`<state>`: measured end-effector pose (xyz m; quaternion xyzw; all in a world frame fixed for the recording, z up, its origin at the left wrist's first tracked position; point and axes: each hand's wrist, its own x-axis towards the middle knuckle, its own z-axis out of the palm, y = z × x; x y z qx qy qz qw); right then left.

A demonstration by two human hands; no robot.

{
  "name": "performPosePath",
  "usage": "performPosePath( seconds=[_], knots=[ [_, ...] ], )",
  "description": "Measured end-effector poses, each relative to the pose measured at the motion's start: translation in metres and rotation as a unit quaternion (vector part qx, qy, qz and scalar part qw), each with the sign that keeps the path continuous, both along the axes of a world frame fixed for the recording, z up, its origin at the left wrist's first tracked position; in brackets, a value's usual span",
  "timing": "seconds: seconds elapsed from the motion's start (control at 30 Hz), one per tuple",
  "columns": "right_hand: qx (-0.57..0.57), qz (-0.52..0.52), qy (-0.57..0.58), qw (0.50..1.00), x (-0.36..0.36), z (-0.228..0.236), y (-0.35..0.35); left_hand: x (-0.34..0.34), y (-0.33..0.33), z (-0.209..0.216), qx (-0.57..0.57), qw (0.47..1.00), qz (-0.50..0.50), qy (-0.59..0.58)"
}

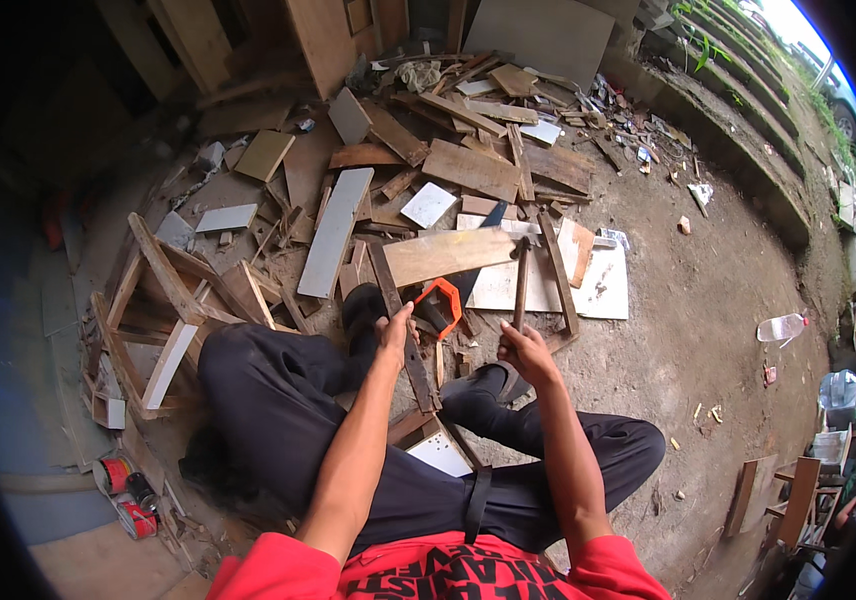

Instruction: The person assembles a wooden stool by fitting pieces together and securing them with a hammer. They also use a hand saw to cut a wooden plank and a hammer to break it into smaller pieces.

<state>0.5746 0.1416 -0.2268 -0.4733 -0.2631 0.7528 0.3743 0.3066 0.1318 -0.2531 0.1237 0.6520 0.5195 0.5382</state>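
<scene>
My left hand (395, 330) is closed around a dark wooden strip (416, 372) that slants between my legs. My right hand (526, 352) grips a hammer (521, 292) by its handle, its head pointing away from me. A pale wooden board (453, 255) spans from the top part of the dark strip toward the hammer head. Just right of the hammer, another dark strip (557, 275) stands at a slant. Close to my left hand lies a handsaw (442, 306) with an orange handle, its blade partly hidden beneath the pale board.
Scrap boards (471, 170) pile up ahead. A wooden frame (163, 310) stands by my left knee, with red-and-black cans (128, 495) below it. White panels (598, 285) lie ahead right. A clear plastic bottle (782, 327) lies on the right, and concrete steps (718, 130) rise beyond.
</scene>
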Motion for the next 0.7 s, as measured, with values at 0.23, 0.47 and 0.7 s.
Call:
performPosePath(
  seconds=[0.23,0.47,0.7],
  knots=[
    [0.158,0.011,-0.108,0.982,-0.048,0.027,-0.050,0.016,0.010,0.033,0.068,0.984,-0.068,0.150],
    [0.233,-0.040,-0.106,0.966,-0.078,0.081,-0.039,0.012,-0.039,-0.031,0.002,0.999,-0.016,0.046],
    [0.209,-0.027,-0.297,0.931,-0.053,0.005,-0.051,0.035,-0.008,0.012,0.013,0.989,-0.084,0.121]
  ],
)
